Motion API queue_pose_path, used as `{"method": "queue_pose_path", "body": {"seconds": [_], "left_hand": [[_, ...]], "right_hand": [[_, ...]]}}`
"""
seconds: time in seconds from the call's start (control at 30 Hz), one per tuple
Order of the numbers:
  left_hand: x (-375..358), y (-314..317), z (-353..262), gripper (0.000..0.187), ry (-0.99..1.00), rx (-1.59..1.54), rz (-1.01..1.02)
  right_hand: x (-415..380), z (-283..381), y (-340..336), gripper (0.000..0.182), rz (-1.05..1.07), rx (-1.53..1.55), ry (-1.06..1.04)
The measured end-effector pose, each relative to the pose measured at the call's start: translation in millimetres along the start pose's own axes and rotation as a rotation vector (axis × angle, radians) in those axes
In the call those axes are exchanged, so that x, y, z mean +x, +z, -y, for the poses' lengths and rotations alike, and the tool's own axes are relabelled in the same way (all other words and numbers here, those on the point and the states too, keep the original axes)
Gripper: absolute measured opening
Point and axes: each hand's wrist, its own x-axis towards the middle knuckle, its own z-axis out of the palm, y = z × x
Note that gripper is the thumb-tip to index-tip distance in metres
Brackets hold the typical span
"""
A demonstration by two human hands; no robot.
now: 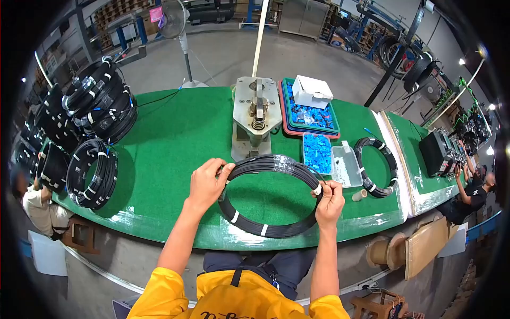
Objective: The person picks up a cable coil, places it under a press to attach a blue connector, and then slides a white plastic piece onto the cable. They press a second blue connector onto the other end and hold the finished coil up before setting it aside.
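A large coil of black cable (287, 231), bound with white and clear tape, lies at the front of the green table, below the metal press (257, 114). My left hand (208, 183) grips the coil's upper left side, its thumb and fingers pressed together on the cable. On the coil's right side, my right hand (330, 204) pinches the cable beside a white tape band. Just beyond the right hand are an open tub of blue connectors (317, 154) and a clear tub with small white pieces (344, 167).
Stacked black coils (101, 101) and another coil (93, 175) occupy the left of the green table (170, 154). Trays of blue parts bear a white box (312, 91). A smaller coil (394, 173) lies right. People sit at both far sides, one beside a black machine (439, 154).
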Motion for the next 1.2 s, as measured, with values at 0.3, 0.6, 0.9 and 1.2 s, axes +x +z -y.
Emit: {"method": "queue_pose_path", "body": {"seconds": [0.3,0.6,0.9,1.2], "left_hand": [[-19,18,26,0.043,-0.063,-0.272,-0.133],[-45,30,43,0.05,-0.221,-0.428,-0.304],[-62,45,52,0.047,-0.259,-0.444,-0.479],[-32,-27,45,0.02,-0.23,-0.092,0.131]], "right_hand": [[7,-4,4,0.021,0.051,-0.112,-0.117],[13,25,6,0.023,0.089,-0.052,-0.061],[8,41,22,0.022,0.043,0.012,-0.016],[5,58,21,0.019,0.087,-0.026,-0.108]]}}
